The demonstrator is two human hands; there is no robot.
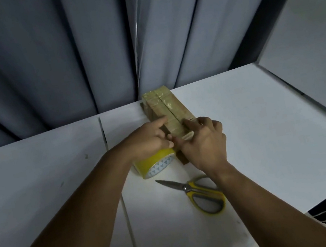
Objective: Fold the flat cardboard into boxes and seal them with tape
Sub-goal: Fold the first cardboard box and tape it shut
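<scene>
Head view: the left hand (150,141) is shown with its forefinger laid straight on the box (167,107), the other fingers curled; whether anything is pinched cannot be told. The tape roll (156,165) lies just under that hand. The box, taped along its top seam, reaches the far edge of the table (263,118), its near end gripped by the right hand (206,144). If pressed unevenly, the tape could be creased or the box shoved off that edge. The scissors (202,191) near the right wrist might be knocked. The table is white and is backed by a grey curtain (61,54).
</scene>
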